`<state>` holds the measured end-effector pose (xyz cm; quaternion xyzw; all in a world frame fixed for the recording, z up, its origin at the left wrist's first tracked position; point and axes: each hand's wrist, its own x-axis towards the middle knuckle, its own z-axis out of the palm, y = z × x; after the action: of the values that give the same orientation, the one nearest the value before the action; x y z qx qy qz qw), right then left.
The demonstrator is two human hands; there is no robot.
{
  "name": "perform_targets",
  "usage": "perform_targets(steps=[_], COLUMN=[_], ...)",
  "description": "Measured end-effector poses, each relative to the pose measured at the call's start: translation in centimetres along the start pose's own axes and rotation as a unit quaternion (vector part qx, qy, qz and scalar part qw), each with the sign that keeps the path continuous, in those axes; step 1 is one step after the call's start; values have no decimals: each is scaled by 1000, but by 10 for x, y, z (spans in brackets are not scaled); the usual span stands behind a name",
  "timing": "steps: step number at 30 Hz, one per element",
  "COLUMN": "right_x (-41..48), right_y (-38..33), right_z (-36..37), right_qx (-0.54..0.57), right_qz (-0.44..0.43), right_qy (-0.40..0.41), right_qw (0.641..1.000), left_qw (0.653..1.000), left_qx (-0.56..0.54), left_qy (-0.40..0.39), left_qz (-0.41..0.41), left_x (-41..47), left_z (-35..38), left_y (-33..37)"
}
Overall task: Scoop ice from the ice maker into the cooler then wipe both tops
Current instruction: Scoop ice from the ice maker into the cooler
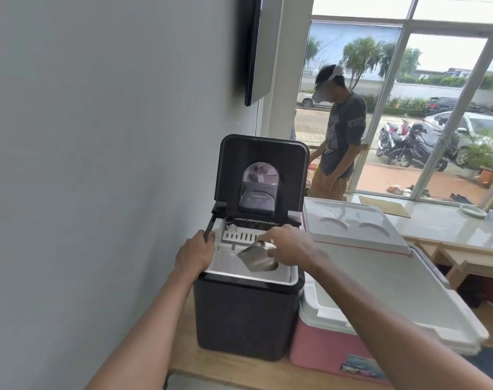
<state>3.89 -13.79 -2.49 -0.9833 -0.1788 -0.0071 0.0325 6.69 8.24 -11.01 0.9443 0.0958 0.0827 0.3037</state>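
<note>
- The ice maker point(245, 313), a black box, stands on a wooden surface point(225, 370) close to a grey wall point(99, 136).
- Its lid point(263, 153) is swung up and stands nearly upright at the back, so the white inner basket is open to view.
- The left hand point(194, 254) has its grip closed over the left rim of the ice maker, fingers curled at the foot of the black lid strut.
- The right hand point(289, 244) reaches in from the right, its grip closed round the handle end of a metal scoop point(256, 258).
- The bowl of the scoop lies low inside the white basket, tilted toward the front; whether it holds ice cannot be told.
- A pink cooler point(324, 347) with a white rim sits just beside the ice maker on its right, touching or nearly so.
- The cooler lid point(352, 223), white with two round hollows, is raised and leans back behind the open box.
- The inside of the cooler looks pale; ice in it cannot be made out.
- A dark screen point(253, 52) hangs on the wall above the ice maker.
- Another person point(342, 136) in a grey shirt stands farther back by a large window point(436, 108).
- Motorbikes point(403, 147) are parked outside the glass.
- A small dish point(472, 211) rests on the pale counter at the far right.
</note>
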Motion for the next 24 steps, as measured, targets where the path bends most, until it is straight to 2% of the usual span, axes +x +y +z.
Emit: perform_targets(steps=[6, 9, 15, 18, 21, 24], right_x=[32, 40, 42, 40, 39, 39], right_y=[-44, -63, -63, -48, -38, -38], right_z=[40, 40, 39, 31, 12, -2], right_qx=[-147, -153, -130, -96, -121, -196], right_qz=[-48, -79, -132, -136, -140, -122], right_qy=[-50, -43, -91, -150, -172, -130], right_qw=[987, 984, 978, 975, 968, 964], left_qw=[1000, 1000, 1000, 1000, 1000, 1000], left_qx=[-19, -7, -2, -12, -14, -17], left_qy=[7, 14, 14, 16, 16, 17], left_qz=[-1, 0, -2, -3, -4, -4], left_x=[3, 3, 4, 4, 4, 4], left_z=[4, 3, 4, 4, 5, 6], left_y=[-3, -2, -5, -7, -8, -9])
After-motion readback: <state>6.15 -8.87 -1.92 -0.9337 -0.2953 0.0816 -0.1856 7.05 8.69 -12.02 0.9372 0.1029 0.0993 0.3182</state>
